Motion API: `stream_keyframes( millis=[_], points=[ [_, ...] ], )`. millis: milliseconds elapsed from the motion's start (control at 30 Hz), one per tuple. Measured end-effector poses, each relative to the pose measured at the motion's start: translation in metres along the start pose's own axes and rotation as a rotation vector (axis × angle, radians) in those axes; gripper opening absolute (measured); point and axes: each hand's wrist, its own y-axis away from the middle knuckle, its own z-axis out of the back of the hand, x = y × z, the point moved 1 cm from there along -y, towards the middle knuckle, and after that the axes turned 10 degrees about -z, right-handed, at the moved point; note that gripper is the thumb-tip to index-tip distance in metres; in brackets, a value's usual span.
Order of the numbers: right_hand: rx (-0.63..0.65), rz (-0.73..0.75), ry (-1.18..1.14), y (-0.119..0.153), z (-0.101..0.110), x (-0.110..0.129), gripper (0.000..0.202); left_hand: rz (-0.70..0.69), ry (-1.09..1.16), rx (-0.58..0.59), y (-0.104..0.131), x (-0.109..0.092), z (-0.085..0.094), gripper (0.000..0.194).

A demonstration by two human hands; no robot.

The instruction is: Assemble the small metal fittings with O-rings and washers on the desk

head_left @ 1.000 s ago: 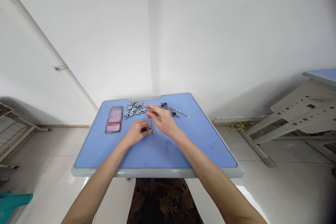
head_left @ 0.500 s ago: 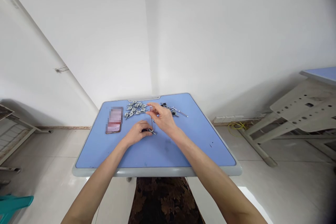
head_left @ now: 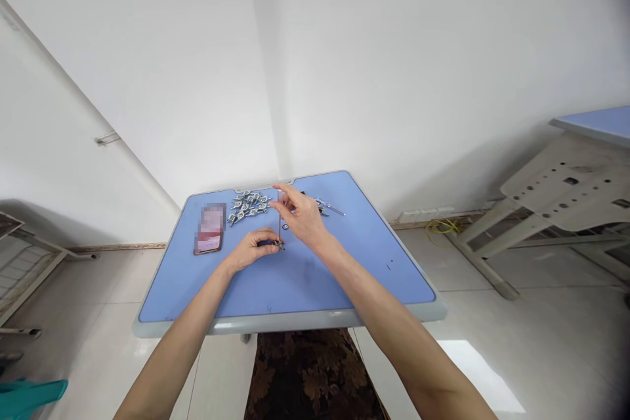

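Observation:
On the blue table (head_left: pixel 315 289), my left hand (head_left: pixel 253 249) pinches a small metal part (head_left: pixel 279 245) against the surface. My right hand (head_left: pixel 299 211) is above and to the right of it, fingers round the upper end of a thin upright rod-like tool (head_left: pixel 279 226). The tool's lower end meets the small part. Behind my left hand lies a pile of similar metal parts (head_left: pixel 249 205). More dark and metal parts (head_left: pixel 322 209) are partly hidden behind my right hand. A small ring (head_left: pixel 285 226) rests beside the tool.
A phone (head_left: pixel 210 230) lies at the table's left. A slim silver tool (head_left: pixel 331 207) is at the back right. Tiny dark bits (head_left: pixel 388 266) are on the right side. A white wall stands behind; another desk (head_left: pixel 566 170) is far right.
The view has shifted slightly. My right hand's index finger has straightened a little over the top of the tool. My left hand still holds the small part.

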Motion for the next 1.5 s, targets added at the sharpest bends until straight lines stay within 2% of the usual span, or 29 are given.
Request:
stream_keyframes(
  millis=[167,433,567,800,933,1033,1167,1267,1367,1500],
  points=[
    [0.04,0.042,0.012,0.003,0.0,0.004,0.028,-0.018,-0.028,0.005,0.0,0.001,-0.002,0.021],
    [0.117,0.032,0.11,0.008,-0.004,0.001,0.022,-0.083,-0.339,-0.024,-0.002,0.009,-0.01,0.016],
    [0.138,0.023,0.14,0.008,-0.002,-0.001,0.027,-0.08,-0.429,-0.007,-0.002,0.008,-0.01,0.017],
    [0.261,0.057,0.148,0.005,0.009,0.003,0.033,-0.056,-0.453,-0.013,-0.003,0.007,-0.011,0.016],
    [0.312,0.052,0.027,0.003,0.012,0.001,0.037,-0.061,-0.46,-0.02,-0.004,0.007,-0.012,0.014],
    [0.263,0.015,-0.019,0.002,0.007,-0.004,0.032,-0.056,-0.455,-0.03,-0.004,0.006,-0.012,0.013],
    [0.111,0.003,0.074,0.001,-0.001,-0.01,0.018,-0.031,-0.449,-0.033,-0.004,0.006,-0.013,0.013],
    [0.077,0.014,0.136,0.001,-0.001,-0.011,0.015,-0.023,-0.439,-0.046,-0.005,0.006,-0.013,0.012],
    [0.159,0.012,0.133,0.002,0.003,-0.01,0.023,-0.012,-0.426,-0.068,-0.005,0.007,-0.013,0.009],
    [0.276,-0.013,-0.093,0.002,0.007,-0.006,0.032,-0.018,-0.398,-0.093,-0.006,0.007,-0.014,0.008]
  ],
)
